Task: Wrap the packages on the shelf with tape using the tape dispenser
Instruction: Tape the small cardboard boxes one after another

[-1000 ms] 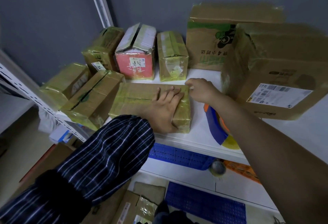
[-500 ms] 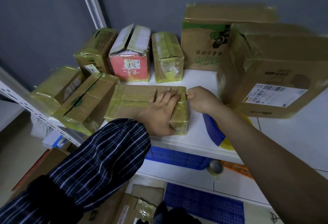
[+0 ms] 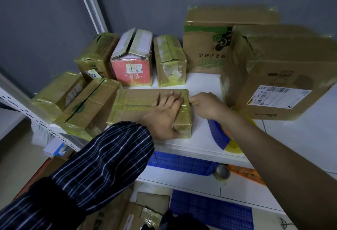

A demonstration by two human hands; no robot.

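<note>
Cardboard, glossy under yellowish clear tape, makes up the flat brown package (image 3: 135,106) lying near the front edge of the white shelf (image 3: 200,85). The left hand (image 3: 164,116), coming out of a dark plaid sleeve (image 3: 102,160), lies palm down on the package's right half with its fingers straight and slightly spread, the thumb down against the near side. The right hand (image 3: 207,105) sits just beside it at the package's top right edge with its fingers curled and its fingertips touching the edge; whether they pinch any tape there cannot be told. Under the bare right forearm, on the shelf, lies the blue and orange tape dispenser with a yellow roll (image 3: 219,137), mostly hidden. Behind the package stand a red-fronted taped box (image 3: 132,67) and a small taped brown box (image 3: 169,62), and to the right a large brown carton with a white shipping label (image 3: 277,76).
</note>
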